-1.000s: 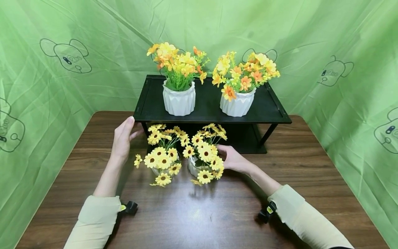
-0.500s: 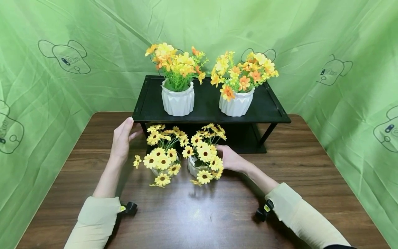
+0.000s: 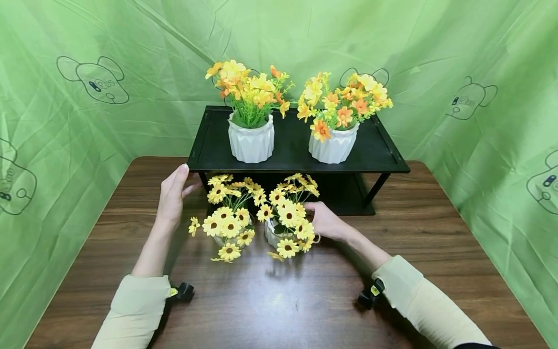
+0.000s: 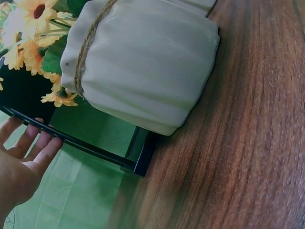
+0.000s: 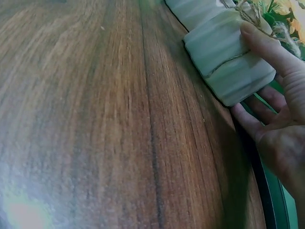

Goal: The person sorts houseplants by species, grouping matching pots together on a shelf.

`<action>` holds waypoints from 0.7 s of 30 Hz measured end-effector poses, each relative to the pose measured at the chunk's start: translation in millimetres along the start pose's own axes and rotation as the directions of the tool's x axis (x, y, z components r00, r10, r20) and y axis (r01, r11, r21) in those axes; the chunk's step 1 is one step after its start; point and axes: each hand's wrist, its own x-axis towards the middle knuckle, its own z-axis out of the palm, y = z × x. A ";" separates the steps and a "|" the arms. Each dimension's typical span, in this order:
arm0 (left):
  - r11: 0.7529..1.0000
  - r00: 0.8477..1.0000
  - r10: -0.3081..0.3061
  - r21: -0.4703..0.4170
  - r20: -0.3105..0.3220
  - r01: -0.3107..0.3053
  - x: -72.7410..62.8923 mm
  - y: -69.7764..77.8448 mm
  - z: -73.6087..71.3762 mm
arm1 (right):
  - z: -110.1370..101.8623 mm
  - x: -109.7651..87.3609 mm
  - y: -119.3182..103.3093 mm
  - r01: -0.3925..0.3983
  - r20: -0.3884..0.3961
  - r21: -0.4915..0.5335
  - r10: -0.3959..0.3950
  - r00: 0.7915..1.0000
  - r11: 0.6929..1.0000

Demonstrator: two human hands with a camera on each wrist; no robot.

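My right hand (image 3: 328, 223) grips the nearer right flower pot (image 3: 272, 234), a white fluted pot with yellow dark-centred daisies (image 3: 288, 216). In the right wrist view the thumb (image 5: 267, 45) lies over its twine at the rim, with other fingers behind and under the pot. Beside it stands a matching daisy pot (image 4: 147, 62), also tied with twine, untouched by either hand. At the left front corner of a black two-tier shelf (image 3: 287, 145), my left hand (image 3: 169, 201) rests fairly straight fingers on the frame. Both daisy pots stand at the front of the lower tier.
Two white pots (image 3: 251, 141) (image 3: 333, 145) with orange and yellow flowers stand on the upper tier. The shelf sits at the back of a brown wooden table (image 3: 279, 300). A green curtain (image 3: 279, 39) with bear drawings hangs behind and along both sides.
Both hands and all pots keep nearly the same places. The right forearm has shifted slightly left, and a bit of twine now shows beside the right hand.
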 end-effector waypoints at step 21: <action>1.000 1.000 -0.007 -0.027 -0.012 0.007 -0.1 0.1 0.7 | -25.6 -17.1 -1.1 -0.031 -0.098 0.012 0.032 0.995 0.999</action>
